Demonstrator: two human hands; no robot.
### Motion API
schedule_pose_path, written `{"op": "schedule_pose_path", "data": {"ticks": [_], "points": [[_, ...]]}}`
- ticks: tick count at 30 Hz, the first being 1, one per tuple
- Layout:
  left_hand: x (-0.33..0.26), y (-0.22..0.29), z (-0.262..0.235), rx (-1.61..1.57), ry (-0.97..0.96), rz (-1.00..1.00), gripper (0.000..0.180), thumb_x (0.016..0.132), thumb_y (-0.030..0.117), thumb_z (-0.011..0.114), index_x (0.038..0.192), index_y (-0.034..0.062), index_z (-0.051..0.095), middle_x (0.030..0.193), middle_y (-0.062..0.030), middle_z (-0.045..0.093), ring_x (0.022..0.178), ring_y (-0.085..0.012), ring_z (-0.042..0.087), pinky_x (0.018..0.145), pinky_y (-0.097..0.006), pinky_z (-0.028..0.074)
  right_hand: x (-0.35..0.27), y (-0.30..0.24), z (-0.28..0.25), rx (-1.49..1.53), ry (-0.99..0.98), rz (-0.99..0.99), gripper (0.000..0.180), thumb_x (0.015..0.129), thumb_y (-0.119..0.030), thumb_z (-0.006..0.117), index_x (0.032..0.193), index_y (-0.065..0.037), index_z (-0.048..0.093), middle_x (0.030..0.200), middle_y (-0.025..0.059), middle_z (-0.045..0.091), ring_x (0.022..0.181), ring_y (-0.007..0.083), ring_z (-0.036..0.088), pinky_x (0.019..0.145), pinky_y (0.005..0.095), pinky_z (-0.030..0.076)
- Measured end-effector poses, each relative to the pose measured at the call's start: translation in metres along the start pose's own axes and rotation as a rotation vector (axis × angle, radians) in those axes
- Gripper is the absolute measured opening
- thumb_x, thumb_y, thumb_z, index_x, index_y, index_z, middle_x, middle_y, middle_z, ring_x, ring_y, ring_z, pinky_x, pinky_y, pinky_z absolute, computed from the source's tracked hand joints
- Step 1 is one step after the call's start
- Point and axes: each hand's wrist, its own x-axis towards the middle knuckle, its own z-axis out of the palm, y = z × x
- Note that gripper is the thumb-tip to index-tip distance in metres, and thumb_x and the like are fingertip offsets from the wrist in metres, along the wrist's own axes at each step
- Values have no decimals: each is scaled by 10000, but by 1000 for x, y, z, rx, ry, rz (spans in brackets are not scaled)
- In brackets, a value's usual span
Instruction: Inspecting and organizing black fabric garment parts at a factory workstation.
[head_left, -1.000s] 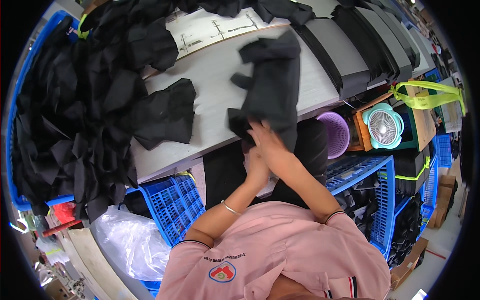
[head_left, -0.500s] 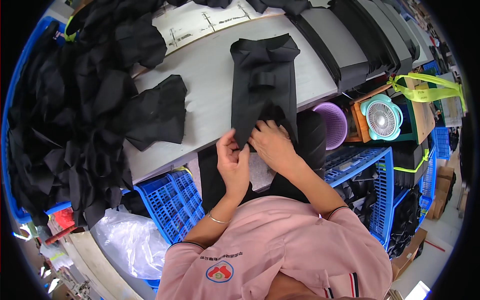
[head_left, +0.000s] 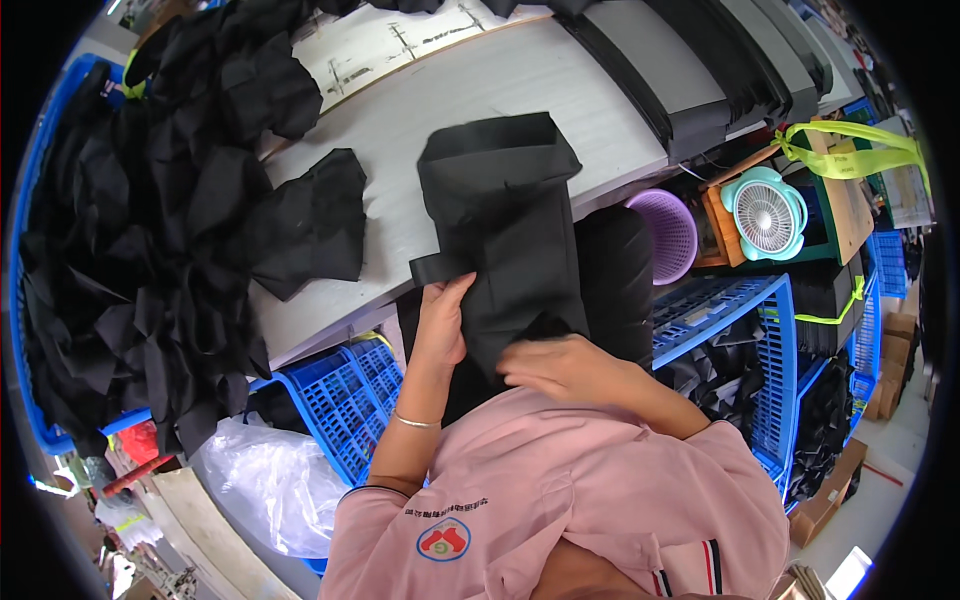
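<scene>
A black fabric bag (head_left: 505, 215) lies stretched over the near edge of the grey worktable (head_left: 420, 110), its lower end hanging down toward my body. My left hand (head_left: 442, 318) grips the bag's left edge and a narrow black strap that sticks out there. My right hand (head_left: 562, 368) lies on the bag's lower end, fingers curled over the cloth, close to my pink shirt. A single black fabric piece (head_left: 312, 222) rests on the table to the left of the bag.
A big heap of black fabric pieces (head_left: 130, 250) fills the left side over a blue crate. Stacks of flat black bags (head_left: 700, 70) lie at the far right of the table. Below are blue baskets (head_left: 745, 330), a purple basket (head_left: 668, 232), a teal fan (head_left: 765, 215) and a clear plastic bag (head_left: 270, 485).
The bag was pulled toward me and straightened out flat. My hands slid from its middle down to its lower end, the left one taking the strap at the side.
</scene>
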Motion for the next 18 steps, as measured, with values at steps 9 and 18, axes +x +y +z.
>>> {"op": "schedule_pose_path", "data": {"ticks": [9, 18], "points": [[-19, -16, -4, -233, -82, -120, 353, 972, 187, 665, 1289, 45, 606, 1239, -81, 657, 1117, -205, 648, 953, -367, 553, 11, 18, -59, 197, 771, 335, 222, 979, -142, 637, 974, 73, 693, 883, 75, 695, 765, 99, 637, 706, 225, 512], [-21, -25, -6, -357, -69, -231, 396, 893, 109, 733, 1268, 30, 634, 1201, -69, 685, 1053, -210, 671, 925, -360, 556, 6, 46, -31, 1252, 546, 450, 240, 822, 3, 728, 1061, 22, 717, 957, 62, 734, 803, 99, 655, 763, 245, 524]]}}
